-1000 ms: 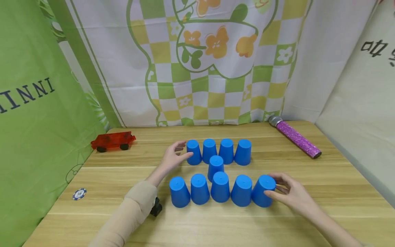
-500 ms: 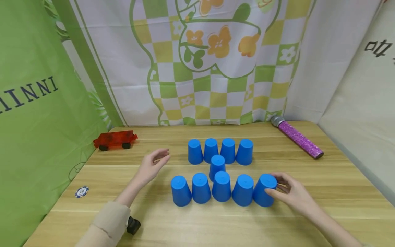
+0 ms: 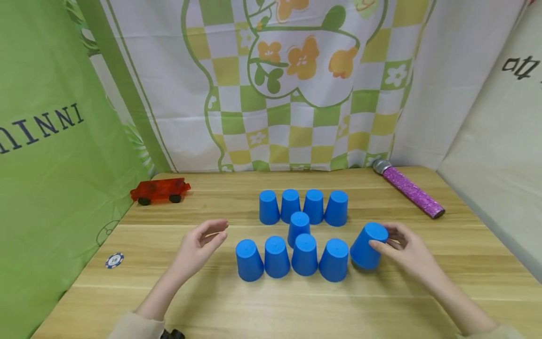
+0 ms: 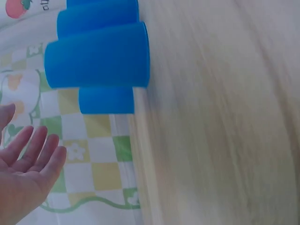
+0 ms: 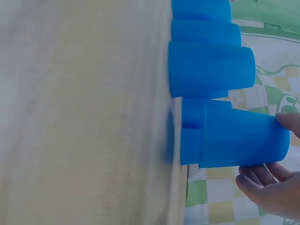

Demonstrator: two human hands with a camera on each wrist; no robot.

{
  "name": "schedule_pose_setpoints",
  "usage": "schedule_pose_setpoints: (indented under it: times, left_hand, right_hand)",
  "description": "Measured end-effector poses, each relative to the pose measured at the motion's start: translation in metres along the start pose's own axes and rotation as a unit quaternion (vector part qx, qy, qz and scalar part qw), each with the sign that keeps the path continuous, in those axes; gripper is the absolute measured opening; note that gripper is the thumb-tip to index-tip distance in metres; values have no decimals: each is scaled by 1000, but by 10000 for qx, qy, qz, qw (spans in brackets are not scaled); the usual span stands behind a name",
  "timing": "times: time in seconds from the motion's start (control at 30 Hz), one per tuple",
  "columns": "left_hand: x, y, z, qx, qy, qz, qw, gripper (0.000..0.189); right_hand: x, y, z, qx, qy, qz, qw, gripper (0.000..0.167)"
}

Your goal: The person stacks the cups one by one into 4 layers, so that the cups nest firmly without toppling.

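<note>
My right hand (image 3: 408, 249) grips an upside-down blue cup (image 3: 367, 247) near its base, thumb on one side and fingers on the other. In the right wrist view the held cup (image 5: 243, 136) is raised off the tabletop. To its left stands a front row of several upside-down blue cups, ending at the near-right cup (image 3: 334, 261). A single cup (image 3: 298, 228) sits behind the row's middle, and a back row (image 3: 268, 207) of several more lies beyond. My left hand (image 3: 199, 247) hovers left of the front-left cup (image 3: 249, 260), fingers loosely extended and holding nothing.
A red toy car (image 3: 161, 190) stands at the back left of the wooden table (image 3: 271, 310). At the back right lies a glittery purple microphone (image 3: 408, 188). A poker chip (image 3: 114, 260) is on the left side. Patterned cloth (image 3: 288, 117) hangs behind the table.
My left hand has drawn back from the back row's left cup, toward me and leftward. The right hand has lifted the front row's right-end cup and shifted it slightly away from me.
</note>
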State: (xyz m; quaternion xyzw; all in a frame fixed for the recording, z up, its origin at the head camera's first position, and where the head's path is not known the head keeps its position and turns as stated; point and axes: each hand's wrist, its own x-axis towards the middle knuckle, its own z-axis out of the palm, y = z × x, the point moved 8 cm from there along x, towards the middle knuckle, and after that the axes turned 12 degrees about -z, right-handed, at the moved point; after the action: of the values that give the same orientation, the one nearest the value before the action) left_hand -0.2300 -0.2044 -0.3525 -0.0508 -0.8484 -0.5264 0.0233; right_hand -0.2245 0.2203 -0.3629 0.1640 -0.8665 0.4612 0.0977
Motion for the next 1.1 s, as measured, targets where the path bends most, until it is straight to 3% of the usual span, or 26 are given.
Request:
schedule_pose_setpoints:
  times: [0.33,0.63,0.83,1.1]
  left_hand:
    - [-16,11,0,-35,445,-171,9989,35]
    - [-27,14,-5,-87,902,-587,9941,39]
    - [-28,12,-2,-294,1051,-568,9924,38]
    - [-28,12,3,-144,1178,-494,9917,41]
  right_hand:
    - [25,-8,-19,-23,759,-217,9969,49]
    - [61,-21,-30,107,1218,-363,9918,52]
    - [86,-32,-25,117,1350,-342,9902,54]
    - [118,-52,-11,191,1458,-745,9863,53]
